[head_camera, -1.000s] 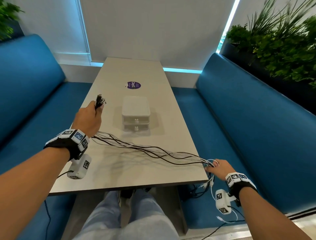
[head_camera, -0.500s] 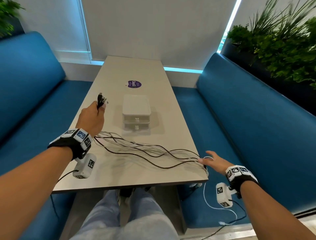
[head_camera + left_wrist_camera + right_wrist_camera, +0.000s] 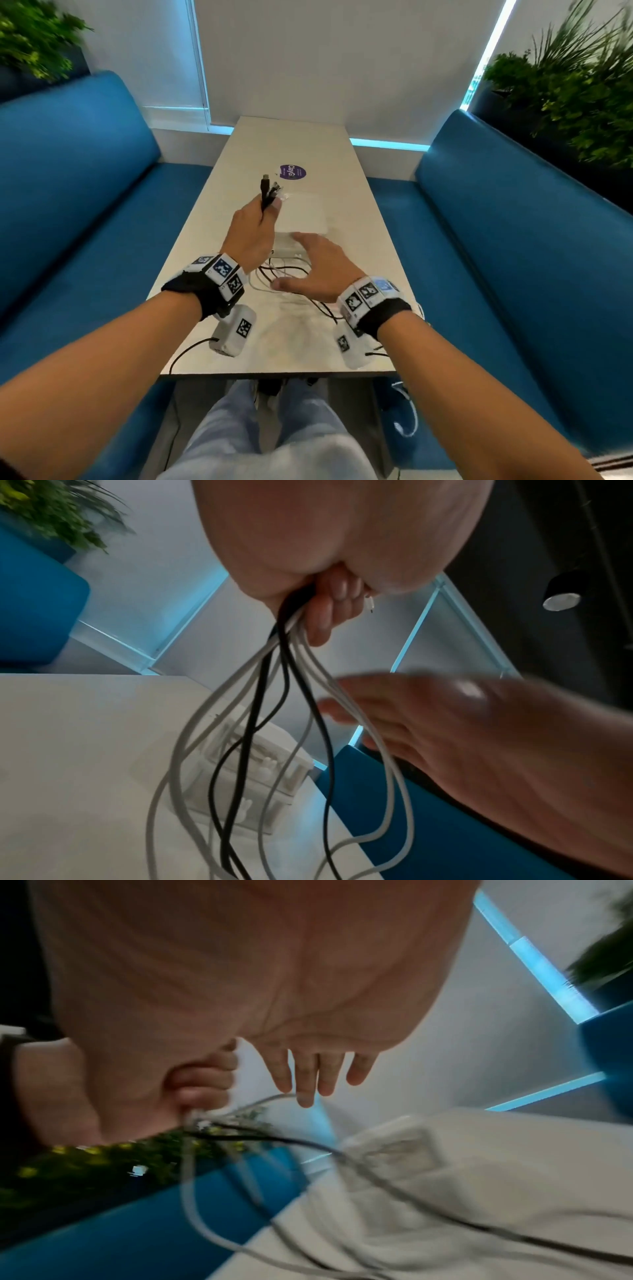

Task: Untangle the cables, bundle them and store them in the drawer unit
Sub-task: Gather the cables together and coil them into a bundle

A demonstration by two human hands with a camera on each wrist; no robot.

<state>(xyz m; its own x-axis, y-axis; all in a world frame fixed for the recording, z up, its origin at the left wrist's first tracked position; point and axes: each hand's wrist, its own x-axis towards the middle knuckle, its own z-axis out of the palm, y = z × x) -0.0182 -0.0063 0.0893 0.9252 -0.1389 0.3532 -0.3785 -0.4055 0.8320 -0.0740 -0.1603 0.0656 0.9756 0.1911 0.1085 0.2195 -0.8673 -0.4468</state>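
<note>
My left hand (image 3: pixel 252 230) grips a bunch of black and white cables (image 3: pixel 286 275) just below their plugs (image 3: pixel 269 190), which stick up above the fist. In the left wrist view its fingers (image 3: pixel 323 615) curl round the cables (image 3: pixel 270 710), which hang in loops to the table. My right hand (image 3: pixel 317 265) hovers open beside it with straight fingers (image 3: pixel 306 1079) at the hanging strands; whether they touch is unclear. The white drawer unit (image 3: pixel 303 214) stands shut just behind both hands, partly hidden by them.
The pale table (image 3: pixel 301 346) is narrow, with blue benches (image 3: pixel 85 212) on both sides and plants (image 3: pixel 575 96) behind them. A purple sticker (image 3: pixel 292 172) lies beyond the drawer unit. A white cable end (image 3: pixel 409 414) dangles off the front right corner.
My right hand left the table's front right edge and swung left to the cables beside my left hand. The left hand shifted right, and the stretched cables slackened into loops near the drawer unit.
</note>
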